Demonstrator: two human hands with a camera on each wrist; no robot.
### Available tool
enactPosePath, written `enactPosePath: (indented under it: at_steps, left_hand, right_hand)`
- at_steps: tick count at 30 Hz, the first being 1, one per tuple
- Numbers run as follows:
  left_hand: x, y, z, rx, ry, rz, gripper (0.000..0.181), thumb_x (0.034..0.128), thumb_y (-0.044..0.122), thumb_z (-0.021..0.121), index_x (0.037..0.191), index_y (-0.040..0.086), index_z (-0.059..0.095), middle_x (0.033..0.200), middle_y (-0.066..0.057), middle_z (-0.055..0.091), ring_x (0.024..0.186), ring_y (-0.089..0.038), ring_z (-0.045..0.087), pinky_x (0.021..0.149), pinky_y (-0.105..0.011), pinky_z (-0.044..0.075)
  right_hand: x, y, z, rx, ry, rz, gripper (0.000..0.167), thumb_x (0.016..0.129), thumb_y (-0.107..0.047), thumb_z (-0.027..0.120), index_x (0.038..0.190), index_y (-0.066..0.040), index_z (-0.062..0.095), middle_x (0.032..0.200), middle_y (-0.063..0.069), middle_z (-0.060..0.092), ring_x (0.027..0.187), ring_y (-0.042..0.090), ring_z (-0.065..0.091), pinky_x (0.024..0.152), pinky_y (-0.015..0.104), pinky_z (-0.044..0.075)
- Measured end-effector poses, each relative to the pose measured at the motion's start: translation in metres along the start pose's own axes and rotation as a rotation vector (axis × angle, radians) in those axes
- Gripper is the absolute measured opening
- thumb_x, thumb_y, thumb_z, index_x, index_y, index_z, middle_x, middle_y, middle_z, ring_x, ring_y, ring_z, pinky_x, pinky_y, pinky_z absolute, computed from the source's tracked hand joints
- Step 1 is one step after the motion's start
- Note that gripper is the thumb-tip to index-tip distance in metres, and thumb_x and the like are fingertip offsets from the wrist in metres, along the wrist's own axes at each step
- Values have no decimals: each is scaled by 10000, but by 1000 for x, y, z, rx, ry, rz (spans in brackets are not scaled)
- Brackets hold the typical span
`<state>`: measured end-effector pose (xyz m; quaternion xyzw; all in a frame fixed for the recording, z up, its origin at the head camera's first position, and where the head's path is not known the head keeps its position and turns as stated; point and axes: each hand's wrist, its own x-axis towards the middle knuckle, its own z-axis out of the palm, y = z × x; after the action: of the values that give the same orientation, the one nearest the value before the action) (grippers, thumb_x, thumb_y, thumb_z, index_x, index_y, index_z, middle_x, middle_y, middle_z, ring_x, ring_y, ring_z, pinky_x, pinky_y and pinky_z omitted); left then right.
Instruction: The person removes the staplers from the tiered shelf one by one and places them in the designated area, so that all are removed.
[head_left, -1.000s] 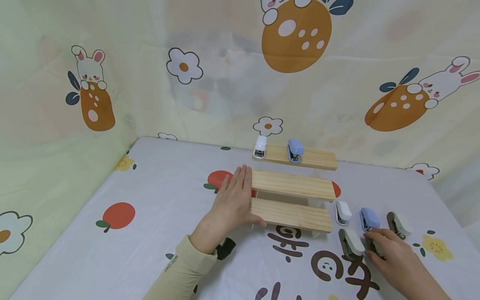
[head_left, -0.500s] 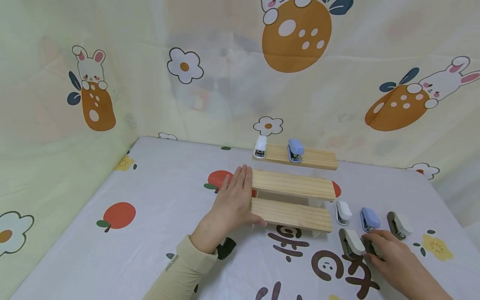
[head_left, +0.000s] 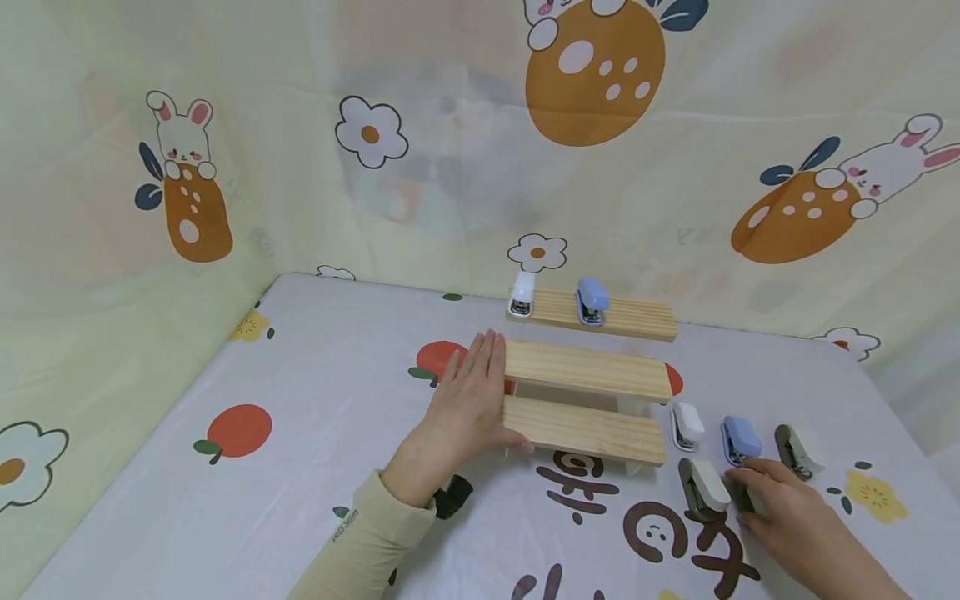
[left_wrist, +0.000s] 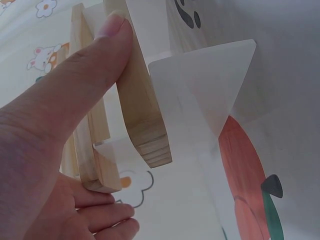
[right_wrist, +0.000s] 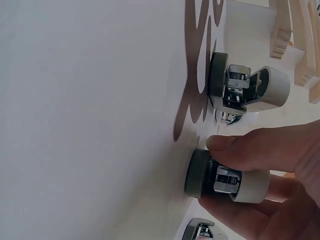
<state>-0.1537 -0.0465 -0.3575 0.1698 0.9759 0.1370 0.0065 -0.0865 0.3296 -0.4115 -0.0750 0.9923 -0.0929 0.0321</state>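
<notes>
I see two staplers (head_left: 593, 298) on the rack's (head_left: 585, 429) 12 o'clock board (head_left: 641, 319), five to go I reckon. Right hand (head_left: 791, 510) pinches a grey stapler (right_wrist: 255, 187) at 4 o'clock, left hand (head_left: 463, 408) straight-fingered against the rack at 9

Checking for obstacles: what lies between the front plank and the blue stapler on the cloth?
In the head view, the white stapler lies between the front plank and blue stapler.

Rack (head_left: 585, 429) R of L grip (head_left: 467, 408), 2 staplers (head_left: 592, 298) on back board (head_left: 637, 318); single stapler (right_wrist: 254, 187) in R grip (head_left: 791, 512), 1 L, 3 beyond.
</notes>
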Motion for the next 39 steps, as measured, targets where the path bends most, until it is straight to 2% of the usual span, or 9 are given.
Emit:
enactPosePath:
  at_steps: [6,12,18,24,30,33,35,39]
  left_hand:
    - [-1,0,-1,2,5,2,1416,572,611,884,1572,-25,109,1657,-176,151,1546,-305,149,1246,-496,185]
    - [0,-1,-1,3,5,-1,1416,570,610,884,1572,-23,110,1658,-173,153,1546,-304,151,1247,-492,183]
    - [0,-1,0,12,-1,-7,1414,572,610,883,1573,-21,110,1658,-172,151,1547,-300,147,1248,-488,179]
    - [0,-1,0,9,-4,-7,1416,574,613,879,1574,-21,102,1660,-174,140,1549,-300,138,1249,-490,175]
    - [0,-2,0,8,-1,-3,1419,574,616,878,1574,-21,98,1660,-174,135,1549,-301,134,1250,-486,173]
    - [0,-2,0,7,0,-3,1420,573,615,879,1574,-22,98,1660,-175,135,1549,-300,133,1251,-484,171]
    - [0,-2,0,6,-2,-5,1421,572,613,880,1574,-22,97,1660,-174,133,1550,-299,131,1252,-483,169]
    - [0,-2,0,10,-4,-6,1422,571,615,879,1573,-23,99,1660,-175,137,1549,-300,134,1251,-484,171]
  right_hand:
    - [1,-3,-2,-18,-43,33,485,716,17,806,1168,67,639,1240,375,506,1117,584,509,871,683,470]
    - [-1,-7,-6,-18,-54,22,490,707,13,823,1157,58,636,1233,372,514,1098,582,527,846,656,497]
    - [-2,-7,-7,-29,-47,-8,472,698,6,838,1127,64,649,1188,352,552,1047,524,572,820,604,535]
    - [-2,-4,-11,-47,-141,9,555,736,-114,845,1209,58,611,1250,372,497,1054,521,574,821,603,540]
    - [-3,-6,-24,-82,-155,-8,572,746,-231,847,1207,22,624,1256,340,523,1062,490,586,814,590,547]
    - [-4,-12,-33,-104,-131,0,585,754,-266,844,1215,18,624,1240,341,538,1044,491,588,802,589,549]
    - [-4,-17,-40,-112,-82,-16,559,760,-254,841,1202,16,632,1228,331,553,1025,483,604,792,582,555]
    - [-3,-28,-53,-101,64,-115,503,760,-178,840,1171,32,642,1218,302,577,1018,470,632,784,575,561]
